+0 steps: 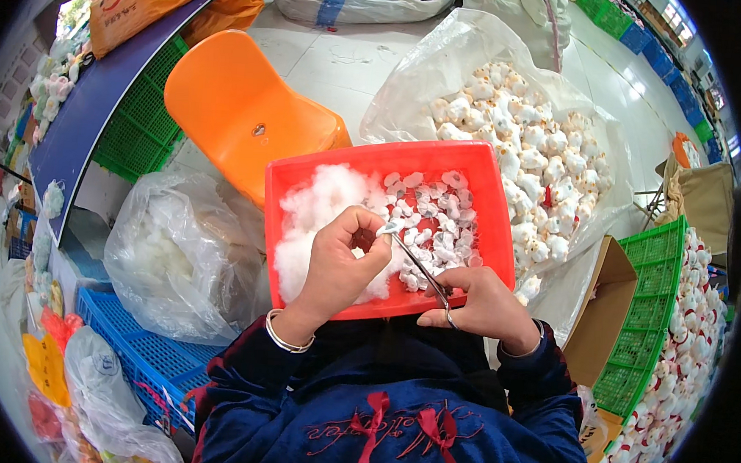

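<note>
Over a red plastic tub (392,152), my left hand (342,259) pinches a small grey-and-white fabric piece (390,228) between thumb and fingers. Long metal forceps (419,270) reach from my right hand (486,306) to that piece, their tip touching it. The fingers of my right hand are closed on the handle loops. White stuffing fluff (326,196) fills the tub's left half. Many similar small grey and white pieces (450,209) lie loose in its right half. Whether any fluff is inside the pinched piece is hidden.
An orange chair (234,104) stands beyond the tub. A big clear bag (422,73) holds white plush pieces (536,157) at far right. Another plastic bag (186,263) is at left above a blue crate (98,312). A cardboard box (599,313) and green crate (646,308) stand right.
</note>
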A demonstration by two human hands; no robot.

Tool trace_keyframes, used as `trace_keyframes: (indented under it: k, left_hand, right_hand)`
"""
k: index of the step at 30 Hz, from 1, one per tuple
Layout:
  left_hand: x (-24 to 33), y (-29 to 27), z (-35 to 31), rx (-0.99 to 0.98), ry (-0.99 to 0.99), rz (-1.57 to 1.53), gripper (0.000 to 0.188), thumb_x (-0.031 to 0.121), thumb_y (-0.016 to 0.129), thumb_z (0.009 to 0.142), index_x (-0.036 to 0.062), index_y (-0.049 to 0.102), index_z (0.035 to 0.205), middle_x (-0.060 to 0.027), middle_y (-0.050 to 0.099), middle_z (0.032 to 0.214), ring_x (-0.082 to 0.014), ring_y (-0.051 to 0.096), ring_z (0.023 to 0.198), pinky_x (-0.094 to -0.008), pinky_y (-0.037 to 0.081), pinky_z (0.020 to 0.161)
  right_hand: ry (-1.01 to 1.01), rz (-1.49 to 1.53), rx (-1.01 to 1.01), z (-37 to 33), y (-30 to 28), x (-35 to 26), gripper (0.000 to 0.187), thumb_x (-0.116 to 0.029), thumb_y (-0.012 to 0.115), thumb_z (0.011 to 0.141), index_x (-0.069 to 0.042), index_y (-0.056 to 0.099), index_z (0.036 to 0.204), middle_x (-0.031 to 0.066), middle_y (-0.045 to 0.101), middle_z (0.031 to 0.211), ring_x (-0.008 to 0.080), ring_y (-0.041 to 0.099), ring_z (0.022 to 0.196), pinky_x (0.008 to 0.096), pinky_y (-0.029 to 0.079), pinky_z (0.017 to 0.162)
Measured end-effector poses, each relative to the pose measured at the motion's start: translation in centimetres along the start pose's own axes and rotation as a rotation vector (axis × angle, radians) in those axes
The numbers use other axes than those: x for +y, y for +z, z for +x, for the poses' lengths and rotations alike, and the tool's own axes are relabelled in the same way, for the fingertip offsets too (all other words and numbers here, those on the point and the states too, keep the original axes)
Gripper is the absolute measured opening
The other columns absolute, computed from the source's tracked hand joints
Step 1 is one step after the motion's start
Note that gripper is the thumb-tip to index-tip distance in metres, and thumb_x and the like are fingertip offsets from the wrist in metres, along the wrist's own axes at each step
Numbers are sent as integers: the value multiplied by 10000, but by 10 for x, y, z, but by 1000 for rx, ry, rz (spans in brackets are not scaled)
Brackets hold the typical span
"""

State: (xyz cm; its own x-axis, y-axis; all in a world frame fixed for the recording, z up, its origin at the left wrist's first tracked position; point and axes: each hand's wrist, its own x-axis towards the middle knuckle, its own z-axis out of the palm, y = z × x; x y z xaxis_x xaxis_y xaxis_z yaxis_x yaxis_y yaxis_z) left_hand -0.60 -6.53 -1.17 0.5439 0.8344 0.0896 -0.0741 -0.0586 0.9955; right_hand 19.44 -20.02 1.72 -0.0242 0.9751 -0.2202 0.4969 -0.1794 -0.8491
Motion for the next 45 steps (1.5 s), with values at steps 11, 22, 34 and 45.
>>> trace_keyframes:
  k: [11,22,34,45]
  left_hand:
    - [0,-6,3,-136,-71,-66,126,4,678,961,-2,668,1087,14,671,971,-38,599,850,-207,498,772]
    - [0,-5,2,-90,-65,-134,143,61,708,988,-17,730,1106,17,697,924,-30,613,825,-201,504,739]
    - [4,-8,2,-133,-225,-267,143,61,675,1000,-19,711,1112,-62,737,909,-93,670,740,-224,541,671]
    - [4,-51,12,24,-46,-23,165,51,715,962,6,739,1119,24,657,879,-33,549,742,-199,459,673]
  right_hand:
    - [67,44,-7,1,6,-1,444,-389,908,800,9,735,897,76,626,654,105,564,650,316,485,618]
    - [-67,-253,166,2,4,6,483,-398,907,756,-5,751,990,169,726,831,317,718,754,390,558,683]
    - [-55,-274,-72,-2,-10,-7,476,-320,858,817,-26,712,1161,196,739,967,377,723,902,416,565,787]
    - [22,-155,178,-6,-33,11,380,-190,910,740,-8,724,1017,79,669,684,150,638,607,297,519,603]
